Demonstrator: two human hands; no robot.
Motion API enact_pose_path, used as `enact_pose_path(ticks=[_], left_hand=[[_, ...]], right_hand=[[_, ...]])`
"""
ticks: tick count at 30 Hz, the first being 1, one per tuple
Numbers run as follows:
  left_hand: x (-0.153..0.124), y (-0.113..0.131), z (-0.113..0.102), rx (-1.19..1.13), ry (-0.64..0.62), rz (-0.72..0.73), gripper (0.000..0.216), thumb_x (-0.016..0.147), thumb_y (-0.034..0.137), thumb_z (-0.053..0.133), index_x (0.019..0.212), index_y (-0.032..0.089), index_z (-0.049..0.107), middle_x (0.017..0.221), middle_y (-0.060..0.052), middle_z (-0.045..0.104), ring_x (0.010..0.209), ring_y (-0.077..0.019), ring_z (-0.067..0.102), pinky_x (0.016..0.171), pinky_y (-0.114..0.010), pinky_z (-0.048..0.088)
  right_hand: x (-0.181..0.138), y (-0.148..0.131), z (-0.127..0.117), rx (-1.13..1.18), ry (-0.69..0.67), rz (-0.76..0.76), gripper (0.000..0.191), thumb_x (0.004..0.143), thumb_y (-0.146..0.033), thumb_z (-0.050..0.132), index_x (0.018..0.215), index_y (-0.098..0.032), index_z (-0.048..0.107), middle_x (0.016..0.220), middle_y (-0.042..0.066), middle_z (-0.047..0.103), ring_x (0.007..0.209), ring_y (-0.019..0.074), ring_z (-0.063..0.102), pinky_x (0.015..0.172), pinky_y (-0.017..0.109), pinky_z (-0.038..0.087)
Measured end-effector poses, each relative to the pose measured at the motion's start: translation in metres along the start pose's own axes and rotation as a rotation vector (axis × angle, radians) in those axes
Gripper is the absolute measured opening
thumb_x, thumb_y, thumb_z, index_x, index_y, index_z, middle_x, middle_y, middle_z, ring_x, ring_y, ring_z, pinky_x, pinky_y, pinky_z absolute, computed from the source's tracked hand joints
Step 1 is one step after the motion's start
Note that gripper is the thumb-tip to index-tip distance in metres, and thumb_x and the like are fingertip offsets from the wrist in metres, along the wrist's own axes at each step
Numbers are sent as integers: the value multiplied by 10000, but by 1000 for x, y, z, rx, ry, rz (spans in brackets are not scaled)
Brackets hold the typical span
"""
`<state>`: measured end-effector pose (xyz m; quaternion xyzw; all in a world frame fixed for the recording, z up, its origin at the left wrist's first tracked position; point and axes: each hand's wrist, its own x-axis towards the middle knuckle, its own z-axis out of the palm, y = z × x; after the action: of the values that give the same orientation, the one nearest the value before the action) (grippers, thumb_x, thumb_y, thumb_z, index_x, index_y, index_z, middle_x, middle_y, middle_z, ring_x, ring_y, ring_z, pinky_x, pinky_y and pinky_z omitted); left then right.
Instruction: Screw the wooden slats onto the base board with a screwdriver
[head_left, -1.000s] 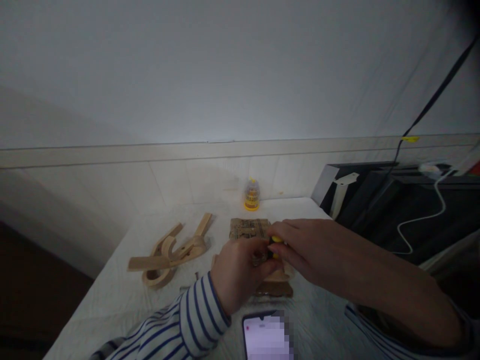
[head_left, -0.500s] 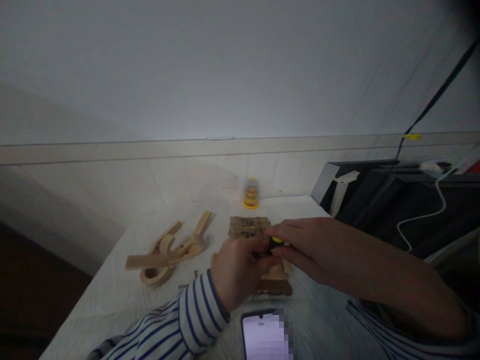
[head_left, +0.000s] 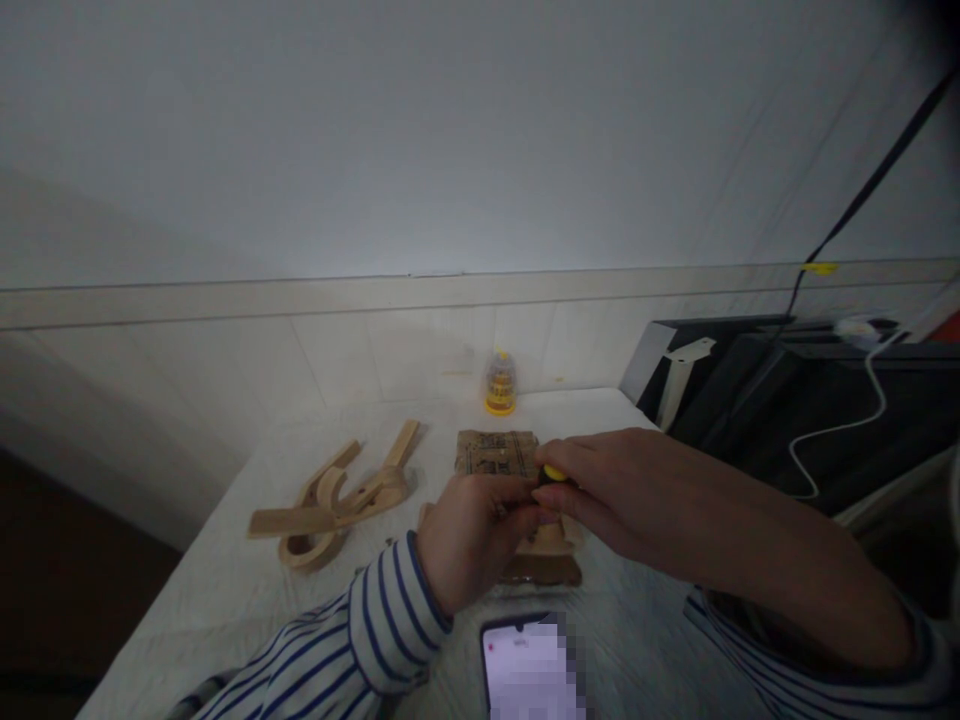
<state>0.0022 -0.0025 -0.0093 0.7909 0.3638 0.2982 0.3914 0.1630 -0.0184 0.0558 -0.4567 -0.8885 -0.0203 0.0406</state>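
My right hand (head_left: 611,490) is closed on a small screwdriver (head_left: 553,473) with a black handle and yellow cap; its shaft is hidden. Touching it at the fingertips, my left hand (head_left: 480,535) is pinched, and what lies in its fingers is hidden. Beneath both hands lies a brown printed paper pack (head_left: 496,452), with pale wooden pieces (head_left: 551,540) partly covered by my fingers. A joined set of curved and straight wooden parts (head_left: 322,515) rests to the left of my left hand.
A clear-domed tool case (head_left: 500,385) with a yellow base stands near the wall. A lit phone (head_left: 521,670) lies in front of my hands on the white-covered table (head_left: 187,610). Dark panels (head_left: 735,400) and a white cable (head_left: 847,425) are at the right.
My right hand has turned a little, and the screwdriver's cap now shows less of the black handle. The camera view has shifted slightly. The wooden parts stay put.
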Motion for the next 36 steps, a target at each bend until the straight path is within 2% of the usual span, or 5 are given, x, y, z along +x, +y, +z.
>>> enact_pose_path(ticks=[6,16,23,29,36], left_hand=[[1,4,-2,33,-49,25,194,833,226,478,847,159,660,701,2,634,653,-124,553,581,-201,410],[-2,4,5,160,158,-95,148,747,265,585,839,175,659,720,-19,674,644,-146,601,574,-221,431],[-3,6,4,246,181,-30,143,752,288,578,805,188,666,717,-21,682,651,-162,611,562,-235,437],[-2,7,5,218,134,-45,102,747,251,594,791,199,669,760,-13,684,690,-165,617,602,-240,445],[-1,5,5,192,155,-1,72,734,204,605,761,173,665,719,-8,687,662,-148,622,569,-219,425]], right_hand=[[0,2,2,-21,6,11,206,852,-318,412,771,-166,527,626,26,592,556,138,548,495,251,320],[0,2,2,-13,38,13,188,844,-311,412,776,-179,527,632,16,587,556,133,544,488,247,303],[10,2,2,41,121,-19,289,853,-404,369,744,-182,519,612,7,574,558,126,525,494,242,287],[17,6,8,-96,213,-40,260,854,-343,340,721,-181,493,570,4,557,523,125,507,498,255,248],[18,5,13,-148,197,-57,161,839,-247,333,801,-172,471,552,-1,568,474,115,494,462,262,197]])
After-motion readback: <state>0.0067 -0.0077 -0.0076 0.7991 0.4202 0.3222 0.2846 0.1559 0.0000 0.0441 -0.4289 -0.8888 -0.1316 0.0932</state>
